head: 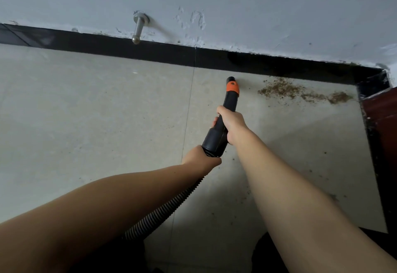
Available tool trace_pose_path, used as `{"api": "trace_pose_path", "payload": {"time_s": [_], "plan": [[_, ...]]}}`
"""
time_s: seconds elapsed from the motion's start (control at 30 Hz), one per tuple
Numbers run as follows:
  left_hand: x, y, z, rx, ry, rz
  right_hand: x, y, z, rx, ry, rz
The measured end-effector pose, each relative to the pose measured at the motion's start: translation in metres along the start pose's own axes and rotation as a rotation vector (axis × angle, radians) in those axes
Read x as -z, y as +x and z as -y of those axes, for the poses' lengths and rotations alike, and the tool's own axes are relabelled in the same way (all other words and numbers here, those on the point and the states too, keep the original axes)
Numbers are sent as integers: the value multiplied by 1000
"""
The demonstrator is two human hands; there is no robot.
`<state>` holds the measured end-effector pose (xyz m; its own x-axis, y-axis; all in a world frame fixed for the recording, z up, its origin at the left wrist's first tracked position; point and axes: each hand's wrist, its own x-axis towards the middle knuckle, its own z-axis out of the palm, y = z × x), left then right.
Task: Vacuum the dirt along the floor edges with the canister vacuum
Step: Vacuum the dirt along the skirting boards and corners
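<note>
Pale blue-grey painted wall (pixel 236 4), chipped along its lower edge, above a glossy black skirting strip (pixel 150 51) that turns a corner at the right. Beige tiled floor (pixel 86 122) with a thin grout line running toward the wall. Both bare forearms extend forward from the bottom edge. Black ribbed vacuum hose (pixel 163 210) passes between the forearms. Black plastic vacuum wand with an orange collar (pixel 229 100) is angled toward the wall, its tip at the floor just beside the skirting. Right hand (pixel 233 123) grips the wand's mid-section, fingers wrapped round it. Left hand (pixel 198 160) clasps the hose end where it joins the wand. Patch of brown crumbly dirt (pixel 300 92) lies along the floor edge to the right of the wand's tip, apart from it, reaching toward the corner. Brushed-metal door stopper (pixel 138 28) projects from the wall above the skirting. Reddish-brown wooden edge (pixel 384 109) shows at the far right.
</note>
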<state>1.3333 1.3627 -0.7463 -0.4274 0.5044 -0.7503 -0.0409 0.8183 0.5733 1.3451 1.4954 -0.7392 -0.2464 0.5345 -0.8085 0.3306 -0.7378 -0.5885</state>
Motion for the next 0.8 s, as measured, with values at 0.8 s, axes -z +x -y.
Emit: {"api": "trace_pose_path", "payload": {"time_s": [0.8], "plan": [[-65, -18, -36, -87, 119, 166, 93, -9, 8, -53, 68, -91]]}}
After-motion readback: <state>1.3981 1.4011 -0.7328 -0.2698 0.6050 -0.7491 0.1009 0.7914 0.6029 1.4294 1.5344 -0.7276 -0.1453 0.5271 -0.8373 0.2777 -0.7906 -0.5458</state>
